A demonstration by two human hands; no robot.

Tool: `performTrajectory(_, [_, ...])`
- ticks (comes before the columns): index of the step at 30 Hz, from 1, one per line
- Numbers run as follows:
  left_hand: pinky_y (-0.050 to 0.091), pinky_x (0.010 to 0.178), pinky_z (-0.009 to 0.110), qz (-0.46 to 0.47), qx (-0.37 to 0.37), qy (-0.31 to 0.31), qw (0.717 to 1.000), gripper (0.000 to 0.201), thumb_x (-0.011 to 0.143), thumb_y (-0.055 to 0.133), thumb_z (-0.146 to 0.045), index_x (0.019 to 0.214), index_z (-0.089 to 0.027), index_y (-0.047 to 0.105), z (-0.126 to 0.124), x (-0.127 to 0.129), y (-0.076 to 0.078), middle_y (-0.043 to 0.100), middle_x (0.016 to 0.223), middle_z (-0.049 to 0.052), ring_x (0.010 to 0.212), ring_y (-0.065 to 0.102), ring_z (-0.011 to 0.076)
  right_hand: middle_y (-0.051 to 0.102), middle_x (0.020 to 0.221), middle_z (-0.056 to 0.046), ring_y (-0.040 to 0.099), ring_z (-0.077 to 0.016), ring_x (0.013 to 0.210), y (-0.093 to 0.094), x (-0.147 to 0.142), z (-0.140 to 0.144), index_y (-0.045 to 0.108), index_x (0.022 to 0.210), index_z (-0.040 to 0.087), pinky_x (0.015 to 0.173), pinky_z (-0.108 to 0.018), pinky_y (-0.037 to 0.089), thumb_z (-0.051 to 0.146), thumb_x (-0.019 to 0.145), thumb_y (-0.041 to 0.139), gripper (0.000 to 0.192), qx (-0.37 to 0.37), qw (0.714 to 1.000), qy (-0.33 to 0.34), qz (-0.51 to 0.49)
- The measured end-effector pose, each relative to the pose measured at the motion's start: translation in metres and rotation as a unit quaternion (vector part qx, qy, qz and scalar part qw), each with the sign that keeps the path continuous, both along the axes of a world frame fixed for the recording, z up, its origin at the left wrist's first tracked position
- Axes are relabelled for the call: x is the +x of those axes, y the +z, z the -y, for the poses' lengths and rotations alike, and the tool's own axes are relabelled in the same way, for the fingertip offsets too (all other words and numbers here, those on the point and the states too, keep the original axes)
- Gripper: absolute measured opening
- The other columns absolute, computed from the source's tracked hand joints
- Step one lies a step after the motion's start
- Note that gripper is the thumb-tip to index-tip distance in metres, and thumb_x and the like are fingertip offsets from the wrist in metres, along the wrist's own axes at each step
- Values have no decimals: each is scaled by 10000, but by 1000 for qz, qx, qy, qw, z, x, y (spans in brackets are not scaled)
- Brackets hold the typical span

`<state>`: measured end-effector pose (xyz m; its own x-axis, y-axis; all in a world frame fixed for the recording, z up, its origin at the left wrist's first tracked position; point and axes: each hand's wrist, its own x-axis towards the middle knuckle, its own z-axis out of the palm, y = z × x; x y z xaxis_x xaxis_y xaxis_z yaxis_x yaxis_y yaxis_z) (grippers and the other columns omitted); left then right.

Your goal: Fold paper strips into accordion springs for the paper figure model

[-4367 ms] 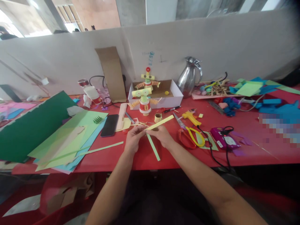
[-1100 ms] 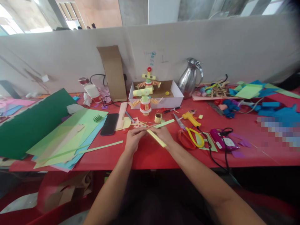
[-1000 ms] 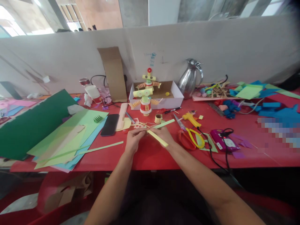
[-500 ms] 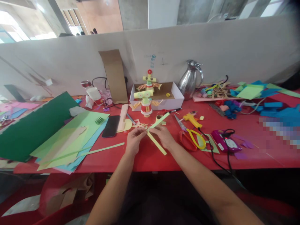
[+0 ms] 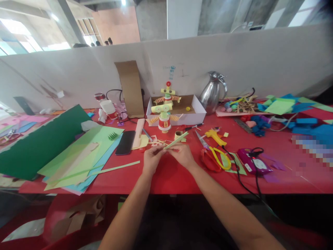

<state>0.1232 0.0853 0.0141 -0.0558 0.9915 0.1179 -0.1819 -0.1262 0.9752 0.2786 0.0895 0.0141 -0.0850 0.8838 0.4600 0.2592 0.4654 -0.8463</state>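
Note:
Between my hands is a pale green paper strip (image 5: pixel 178 140), pointing up to the right. My left hand (image 5: pixel 153 157) pinches its lower left end. My right hand (image 5: pixel 182 155) is closed on the strip from the other side, with the fingertips of both hands nearly meeting. Just beyond them stands a small cardboard roll (image 5: pixel 178 135). Further back is a paper figure (image 5: pixel 164 119) with a red cup body, folded paper arms and a yellow roll head. Another green strip (image 5: pixel 119 167) lies left of my left hand.
Left lie green paper sheets (image 5: pixel 85 149), a dark phone (image 5: pixel 125 142) and a green board (image 5: pixel 49 142). Right are scissors (image 5: pixel 217 158), a yellow glue gun (image 5: pixel 215 136) and a purple device (image 5: pixel 253 161) with black cords. A white box (image 5: pixel 179 118) and metal jug (image 5: pixel 212 92) stand behind.
The strip end that hung down to the lower right between my hands no longer shows there; one length now points up right. Both hands stay close together. The whole view shifted slightly.

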Motion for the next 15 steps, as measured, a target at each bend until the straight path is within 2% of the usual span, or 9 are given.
performTrajectory(4, [502, 734, 287, -44, 19, 41, 998, 140, 590, 827, -203, 715, -180, 769, -2, -3, -5, 735, 733, 47, 720, 646, 173, 773, 903, -26, 705, -248, 870, 1, -2, 2, 785, 858, 294, 816, -402, 540, 257, 828, 661, 133, 49, 993, -40, 101])
performTrajectory(7, [486, 701, 265, -8, 10, 68, 998, 141, 620, 812, -236, 724, -169, 745, -5, -4, -7, 705, 695, 24, 668, 623, 146, 751, 962, -53, 670, -257, 937, 7, -2, 11, 760, 956, 278, 884, -429, 499, 311, 846, 651, 159, 109, 979, -99, 144])
performTrajectory(9, [468, 668, 241, 30, 9, 84, 996, 160, 656, 791, -279, 746, -170, 717, -7, -5, -7, 671, 680, -2, 634, 594, 118, 731, 953, -72, 644, -265, 948, 12, -2, 21, 745, 948, 266, 905, -452, 463, 335, 850, 639, 160, 166, 963, -140, 162])
performTrajectory(10, [456, 651, 227, 49, 10, 89, 995, 176, 667, 786, -299, 753, -172, 699, -9, -6, -7, 650, 674, -16, 619, 577, 103, 722, 908, -71, 638, -258, 915, 14, -2, 27, 739, 897, 264, 889, -449, 457, 336, 854, 627, 140, 193, 956, -132, 178])
performTrajectory(12, [437, 627, 205, 82, 12, 94, 992, 218, 671, 786, -336, 753, -181, 657, -11, -7, -6, 608, 661, -39, 596, 542, 81, 689, 753, -51, 622, -226, 798, 15, -7, 36, 702, 730, 265, 808, -414, 461, 336, 860, 605, 178, 229, 946, -48, 224])
performTrajectory(14, [428, 614, 196, 107, 9, 90, 990, 272, 653, 802, -363, 754, -188, 621, -12, -8, -5, 580, 655, -52, 585, 524, 70, 644, 644, -38, 599, -205, 718, 14, -16, 40, 643, 611, 255, 720, -376, 458, 364, 865, 597, 280, 219, 940, 46, 257])
performTrajectory(15, [426, 606, 196, 118, 4, 84, 990, 297, 638, 813, -371, 755, -189, 610, -12, -8, -4, 573, 651, -53, 580, 522, 70, 641, 641, -39, 595, -201, 702, 12, -21, 39, 637, 614, 248, 691, -362, 459, 386, 868, 599, 291, 190, 948, 59, 249])
